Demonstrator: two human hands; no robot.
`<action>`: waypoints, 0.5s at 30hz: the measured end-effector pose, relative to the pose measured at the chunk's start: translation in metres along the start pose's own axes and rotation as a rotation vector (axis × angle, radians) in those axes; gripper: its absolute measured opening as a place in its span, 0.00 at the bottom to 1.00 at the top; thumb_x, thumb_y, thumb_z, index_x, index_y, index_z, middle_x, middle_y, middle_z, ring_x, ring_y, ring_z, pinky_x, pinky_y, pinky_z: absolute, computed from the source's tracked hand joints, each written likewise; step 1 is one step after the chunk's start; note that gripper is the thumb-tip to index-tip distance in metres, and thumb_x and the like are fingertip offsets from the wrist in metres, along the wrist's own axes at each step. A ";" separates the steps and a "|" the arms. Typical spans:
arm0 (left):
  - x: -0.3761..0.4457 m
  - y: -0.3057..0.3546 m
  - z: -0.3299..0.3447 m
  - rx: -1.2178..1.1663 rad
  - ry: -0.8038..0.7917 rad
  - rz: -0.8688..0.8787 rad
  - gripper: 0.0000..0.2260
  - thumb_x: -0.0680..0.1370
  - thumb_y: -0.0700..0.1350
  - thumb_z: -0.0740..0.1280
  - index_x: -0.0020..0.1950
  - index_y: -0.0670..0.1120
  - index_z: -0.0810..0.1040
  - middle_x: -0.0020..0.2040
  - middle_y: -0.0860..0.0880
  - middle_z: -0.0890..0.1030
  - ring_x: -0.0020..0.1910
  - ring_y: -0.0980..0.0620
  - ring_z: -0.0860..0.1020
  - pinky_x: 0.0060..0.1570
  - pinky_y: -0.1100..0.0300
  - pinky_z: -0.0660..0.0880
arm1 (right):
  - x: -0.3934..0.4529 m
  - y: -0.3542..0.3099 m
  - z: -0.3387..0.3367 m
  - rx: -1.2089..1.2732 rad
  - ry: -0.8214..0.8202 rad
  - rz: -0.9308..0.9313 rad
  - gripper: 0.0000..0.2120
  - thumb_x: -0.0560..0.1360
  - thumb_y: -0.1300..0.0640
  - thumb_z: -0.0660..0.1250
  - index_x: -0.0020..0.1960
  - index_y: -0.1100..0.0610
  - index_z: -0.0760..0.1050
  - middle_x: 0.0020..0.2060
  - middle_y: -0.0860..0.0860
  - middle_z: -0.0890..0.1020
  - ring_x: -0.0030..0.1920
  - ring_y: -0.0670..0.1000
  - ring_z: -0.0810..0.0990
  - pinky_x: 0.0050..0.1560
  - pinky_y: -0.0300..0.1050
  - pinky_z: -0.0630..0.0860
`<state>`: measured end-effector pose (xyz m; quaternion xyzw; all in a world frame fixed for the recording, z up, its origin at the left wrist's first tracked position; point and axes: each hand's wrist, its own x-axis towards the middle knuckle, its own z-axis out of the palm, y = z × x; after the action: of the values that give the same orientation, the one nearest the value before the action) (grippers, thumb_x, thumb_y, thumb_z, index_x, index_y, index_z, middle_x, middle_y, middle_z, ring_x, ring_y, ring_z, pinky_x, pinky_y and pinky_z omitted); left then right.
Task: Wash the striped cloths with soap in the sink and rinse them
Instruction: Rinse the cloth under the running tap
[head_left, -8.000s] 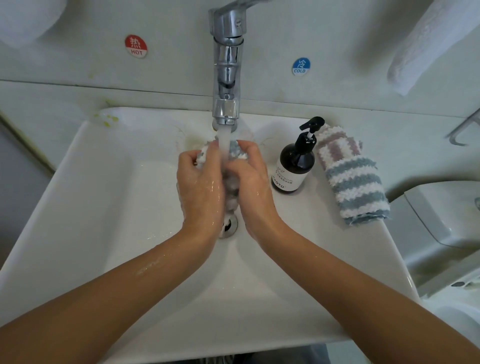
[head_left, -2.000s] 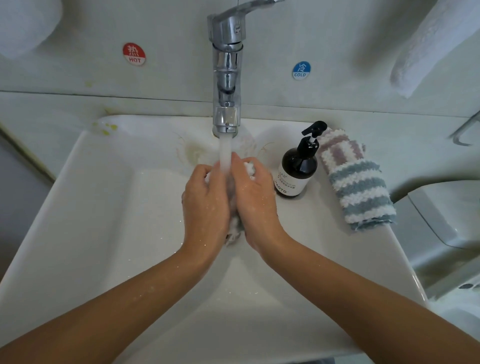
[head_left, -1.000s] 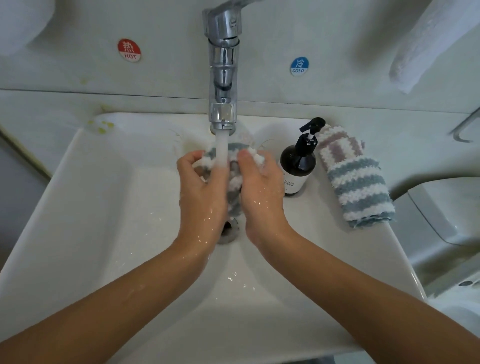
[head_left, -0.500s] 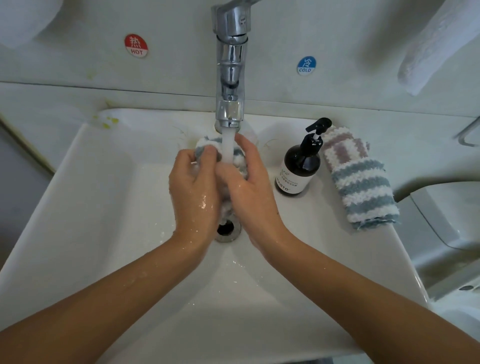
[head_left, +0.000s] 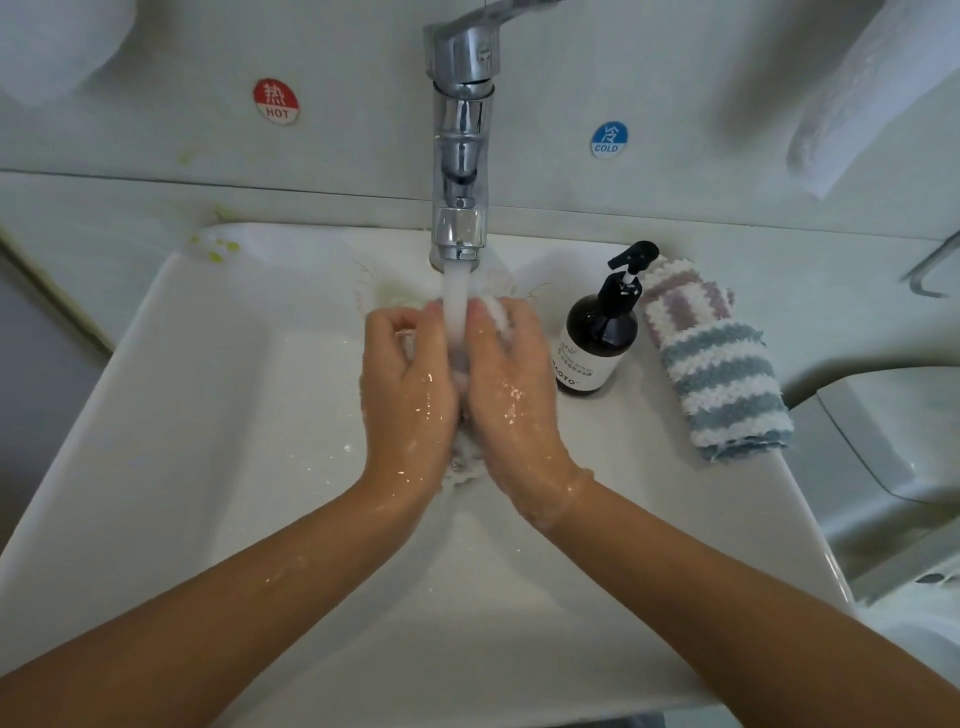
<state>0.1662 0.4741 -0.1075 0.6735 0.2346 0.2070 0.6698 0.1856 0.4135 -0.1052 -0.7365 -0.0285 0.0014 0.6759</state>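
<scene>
**Rinsing a bunched cloth under the running tap**

Centre of the frame: the left hand (head_left: 408, 387) and the right hand (head_left: 511, 384) press palm toward palm, fingers curled round a wadded striped cloth (head_left: 462, 465). Only a white tuft by the right fingertips and a wet fringe hanging below the wrists show; the rest is hidden between the palms. Half a second ago the hands sat higher, with blue-grey stripes visible above the fingers; now they are lower and closed tighter, so the cloth is squeezed rather than spread. The water stream (head_left: 457, 296) from the tap (head_left: 460, 156) falls onto the gap between the hands. Both hands and wrists glisten, and little foam can be made out, which suggests the rinse of this cloth is well along, though the hidden folds cannot be judged.

Outward, the sink (head_left: 208, 467) holds the work, its drain now covered by the hands. At right of centre a dark soap bottle (head_left: 597, 338) stands on the rim, and just beside it, further right, a second striped cloth (head_left: 719, 374) lies folded, seemingly untouched. About half the task therefore appears to remain.
</scene>
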 end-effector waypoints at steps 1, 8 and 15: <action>-0.001 -0.003 0.001 0.019 -0.023 -0.048 0.07 0.80 0.56 0.62 0.47 0.54 0.72 0.38 0.58 0.81 0.37 0.59 0.79 0.46 0.53 0.78 | 0.001 0.001 0.000 0.020 0.024 0.009 0.04 0.81 0.48 0.60 0.53 0.47 0.70 0.43 0.46 0.80 0.46 0.48 0.82 0.51 0.55 0.80; -0.017 -0.005 0.012 0.036 -0.134 -0.228 0.12 0.80 0.59 0.58 0.57 0.54 0.73 0.35 0.68 0.79 0.34 0.68 0.78 0.34 0.61 0.74 | 0.004 -0.001 -0.005 0.138 0.033 0.010 0.18 0.79 0.66 0.57 0.58 0.44 0.69 0.46 0.40 0.79 0.49 0.45 0.81 0.56 0.52 0.79; -0.006 -0.005 0.001 0.091 0.001 -0.029 0.05 0.81 0.56 0.60 0.54 0.58 0.73 0.42 0.59 0.80 0.38 0.65 0.79 0.37 0.64 0.74 | 0.004 -0.004 -0.002 0.201 -0.038 0.078 0.14 0.72 0.63 0.61 0.51 0.45 0.73 0.46 0.48 0.81 0.50 0.53 0.82 0.52 0.57 0.80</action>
<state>0.1621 0.4696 -0.1119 0.6997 0.2538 0.1869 0.6412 0.1892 0.4118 -0.1012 -0.6654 -0.0121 0.0444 0.7451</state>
